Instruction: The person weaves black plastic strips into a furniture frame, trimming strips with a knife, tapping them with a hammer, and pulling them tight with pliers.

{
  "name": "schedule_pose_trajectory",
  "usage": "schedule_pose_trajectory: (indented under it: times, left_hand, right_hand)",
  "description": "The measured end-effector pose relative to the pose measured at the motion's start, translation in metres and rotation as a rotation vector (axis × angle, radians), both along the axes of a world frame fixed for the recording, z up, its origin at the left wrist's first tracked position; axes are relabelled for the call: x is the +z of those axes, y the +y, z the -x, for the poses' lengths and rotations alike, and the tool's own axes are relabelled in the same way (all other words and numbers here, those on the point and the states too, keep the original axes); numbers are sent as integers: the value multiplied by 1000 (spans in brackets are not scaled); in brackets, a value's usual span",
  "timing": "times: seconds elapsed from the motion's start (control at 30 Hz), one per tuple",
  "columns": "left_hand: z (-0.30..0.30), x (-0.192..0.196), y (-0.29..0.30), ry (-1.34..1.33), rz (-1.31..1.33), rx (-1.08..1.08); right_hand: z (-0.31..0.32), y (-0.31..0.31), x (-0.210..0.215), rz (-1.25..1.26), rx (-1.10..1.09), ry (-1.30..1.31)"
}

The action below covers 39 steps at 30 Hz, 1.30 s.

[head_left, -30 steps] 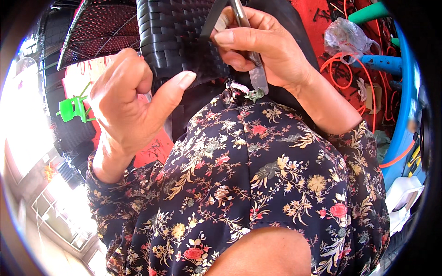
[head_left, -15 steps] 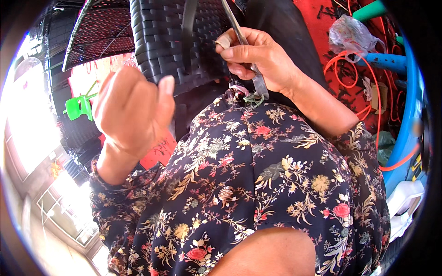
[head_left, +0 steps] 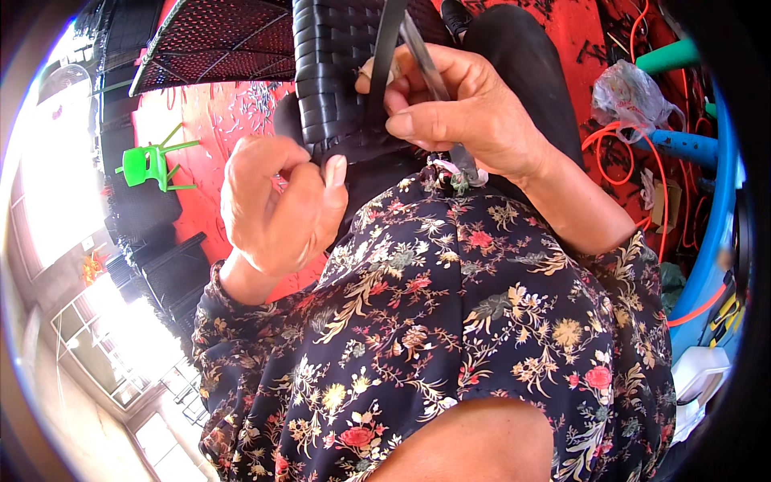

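In front of me, over my lap, is a woven black panel of flat plastic strips (head_left: 331, 72). My right hand (head_left: 486, 116) is closed round a long flat metal tool (head_left: 423, 55), which slants up past the fingers; its lower end lies near my waist. A loose black strip (head_left: 389, 50) rises beside the right fingertips, and I cannot tell whether they pinch it. Tan tape wraps one right finger. Left of the panel's lower edge, my left hand (head_left: 277, 213) is closed with the thumb against the curled fingers; what they hold, if anything, is hidden.
A black woven piece with a curved frame (head_left: 217, 44) stands at the upper left. A small green chair (head_left: 152, 166) is on the red floor (head_left: 205, 120), which is strewn with offcuts. To the right are a clear plastic bag (head_left: 630, 92), an orange hose (head_left: 590, 149) and blue tubing (head_left: 683, 146).
My left hand has moved right and slightly down, closer to the panel. The view has shifted, showing more red floor at left. My right hand still holds the metal tool, and the strip is now beside its fingertips.
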<state>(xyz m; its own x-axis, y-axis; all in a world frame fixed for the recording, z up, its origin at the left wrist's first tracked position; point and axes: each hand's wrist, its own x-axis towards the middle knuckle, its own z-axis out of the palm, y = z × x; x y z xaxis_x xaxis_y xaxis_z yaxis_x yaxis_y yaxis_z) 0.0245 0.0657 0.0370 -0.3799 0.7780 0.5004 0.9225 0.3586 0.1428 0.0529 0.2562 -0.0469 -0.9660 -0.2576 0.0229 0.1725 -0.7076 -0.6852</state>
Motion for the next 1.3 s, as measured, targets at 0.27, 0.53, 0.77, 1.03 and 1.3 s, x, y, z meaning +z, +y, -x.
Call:
schedule_pose_trajectory:
  times: [0.27, 0.53, 0.77, 1.03, 1.3]
  left_hand:
    - [4, -21, 5, -236, -324, 49]
    - [-13, -51, -3, -448, -415, 227]
    - [-15, -58, 0, -567, -465, 296]
    - [-13, -65, 1, -554, -430, 240]
    - [-17, -57, 16, -760, -367, 451]
  right_hand:
    - [23, 26, 6, -89, -29, 197]
    - [26, 39, 5, -276, -98, 33]
    - [26, 44, 9, -214, -190, 41]
    - [-9, 46, 45, -215, -296, 262]
    - [-5, 12, 54, -777, -324, 235]
